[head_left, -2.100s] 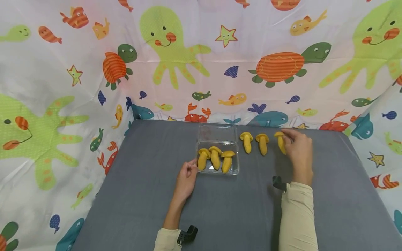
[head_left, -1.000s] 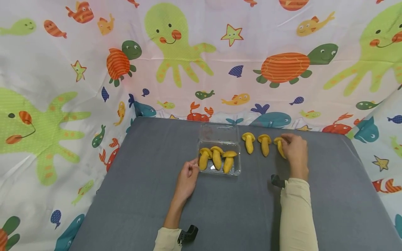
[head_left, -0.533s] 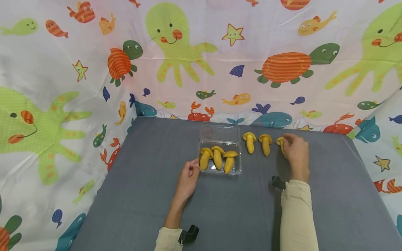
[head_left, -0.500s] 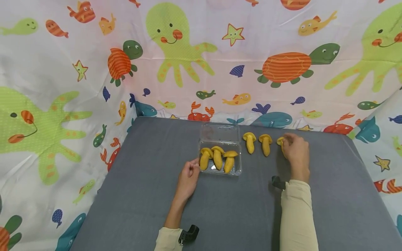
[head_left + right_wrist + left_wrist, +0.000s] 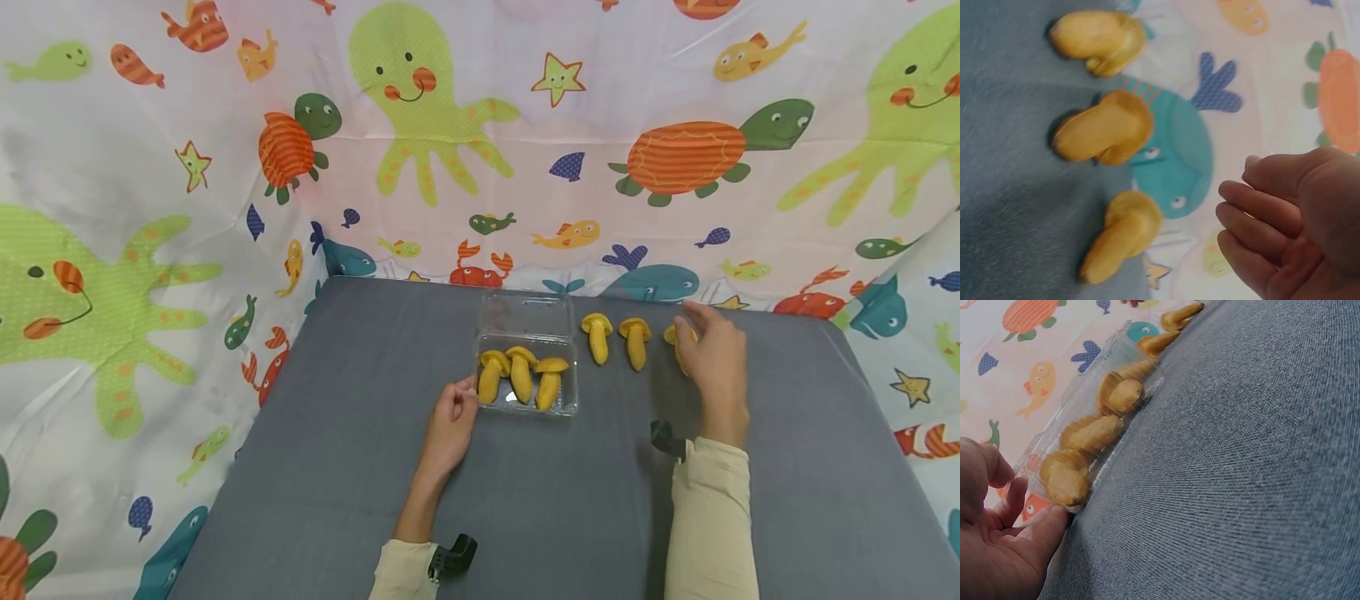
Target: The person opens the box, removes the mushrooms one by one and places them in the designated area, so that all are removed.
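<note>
My left hand (image 5: 450, 423) pinches the left wall of a clear plastic clamshell box (image 5: 568, 392), thumb and fingers at its edge in the left wrist view. Three yellow mushrooms (image 5: 521, 375) lie side by side in the box, its lid (image 5: 527, 315) folded back. To the right, three more mushrooms stand in a row on the cloth: one near the box (image 5: 598, 340), a middle one (image 5: 636, 343) and a right one (image 5: 1124, 236). My right hand (image 5: 716, 362) hovers by the right mushroom, partly covering it in the head view. Its fingers are loosely bent and apart from it.
A dark grey cloth (image 5: 540, 508) covers the table. Behind and at both sides hangs a white curtain (image 5: 465, 158) printed with sea animals, close behind the box and the mushroom row.
My right hand has let go of the right mushroom, which it held a half second ago, and drawn slightly back and right, fingers parted. The left hand stays at the box.
</note>
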Motion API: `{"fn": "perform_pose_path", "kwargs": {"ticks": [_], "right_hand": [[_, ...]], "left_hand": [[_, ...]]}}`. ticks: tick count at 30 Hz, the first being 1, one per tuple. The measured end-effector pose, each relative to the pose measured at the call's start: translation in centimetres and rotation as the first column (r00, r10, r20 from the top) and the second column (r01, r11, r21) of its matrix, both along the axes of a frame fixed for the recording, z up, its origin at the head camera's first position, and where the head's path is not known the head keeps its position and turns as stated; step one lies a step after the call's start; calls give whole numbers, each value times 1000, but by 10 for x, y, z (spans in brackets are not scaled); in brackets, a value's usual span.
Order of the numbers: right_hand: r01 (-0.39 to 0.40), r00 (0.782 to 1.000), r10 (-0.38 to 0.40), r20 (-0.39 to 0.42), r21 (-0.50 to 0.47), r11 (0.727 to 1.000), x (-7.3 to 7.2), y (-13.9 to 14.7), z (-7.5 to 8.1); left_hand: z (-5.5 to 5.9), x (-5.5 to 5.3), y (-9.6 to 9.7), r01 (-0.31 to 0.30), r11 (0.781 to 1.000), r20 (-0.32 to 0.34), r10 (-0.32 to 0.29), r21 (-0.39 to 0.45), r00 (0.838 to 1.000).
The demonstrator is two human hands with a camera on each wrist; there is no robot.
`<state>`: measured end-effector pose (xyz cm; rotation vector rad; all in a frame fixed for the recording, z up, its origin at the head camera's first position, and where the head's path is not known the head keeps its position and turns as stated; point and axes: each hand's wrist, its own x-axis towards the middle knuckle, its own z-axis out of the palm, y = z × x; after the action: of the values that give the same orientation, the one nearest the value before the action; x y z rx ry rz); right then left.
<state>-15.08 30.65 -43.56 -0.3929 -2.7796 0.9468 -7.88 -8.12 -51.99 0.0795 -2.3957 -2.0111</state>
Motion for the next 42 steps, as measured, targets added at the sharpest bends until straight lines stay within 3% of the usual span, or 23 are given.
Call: {"fn": "perform_pose_path", "kwargs": {"ticks": [6,11,14,22,26,35,38,42], "right_hand": [[-78,988,79,-132,11,997,18,-29,22],[-206,933,223,-283,89,974,26,-62,31],[-284,899,312,-308,134,949,29,-78,33],[-442,855,470,-221,163,882,34,-104,23],[-497,846,515,-140,147,855,36,-111,16],[-592,802,596,42,186,784,30,-129,1],[-591,804,589,76,202,781,27,-136,-6],[-560,827,555,89,220,799,26,-143,-12]], "left_hand": [[0,0,-2,-7,1000,-5,7,-7,1000],[0,-2,-4,-2,1000,-9,2,-7,1000],[0,-3,-4,6,1000,0,-6,0,1000],[-1,1,-4,6,1000,3,-6,0,1000],[-2,2,-5,6,1000,4,-6,-3,1000],[-2,-1,-4,14,1000,-19,-15,-14,1000],[-2,-2,-3,4,1000,-38,-5,-12,999],[-3,-2,-3,-2,1000,-41,3,12,999]]}}
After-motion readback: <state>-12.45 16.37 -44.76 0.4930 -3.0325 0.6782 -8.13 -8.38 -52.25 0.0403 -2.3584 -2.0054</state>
